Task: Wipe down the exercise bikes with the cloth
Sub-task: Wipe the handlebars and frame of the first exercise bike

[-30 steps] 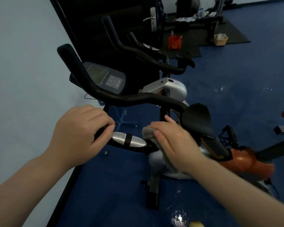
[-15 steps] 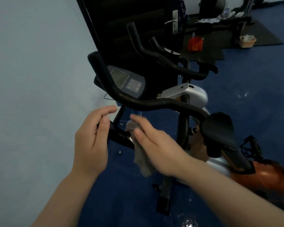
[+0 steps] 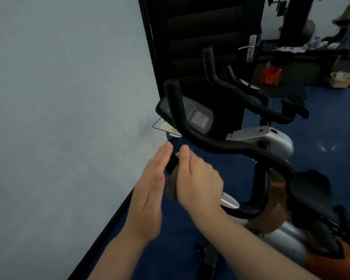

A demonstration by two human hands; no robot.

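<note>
Both forearms reach forward and up from the bottom of the view, meeting at the near handlebar end of the closest bike. The left hand (image 3: 150, 190) is held edge-on with its fingers straight and together, fingertips resting against the left side of the black foam grip (image 3: 171, 161); it holds nothing. The right hand (image 3: 196, 178) lies over the grip from the right, back of the hand up, fingers curled round the grey crumpled cloth (image 3: 172, 185) and pressing it onto the grip.

Two exercise bikes are in view. The nearer one, a silver and orange exercise bike with curved black handlebars (image 3: 226, 146), carries one dark console with a small screen and buttons (image 3: 198, 116), one black padded saddle (image 3: 309, 190) at the right, and one shiny silver pulse sensor plate (image 3: 229, 202) on the bar just right of the right wrist. The second bike, with black handlebars and a silver housing (image 3: 251, 93), stands just behind the first. One cloth is visible.

The cloth sits between the two hands, bunched under the right palm, with a fold hanging below the grip, just beside the left palm. The bikes stand on a blue floor (image 3: 321, 154) beside a pale blue wall (image 3: 65, 98), in front of a dark door with a metal handle (image 3: 249, 47)
</note>
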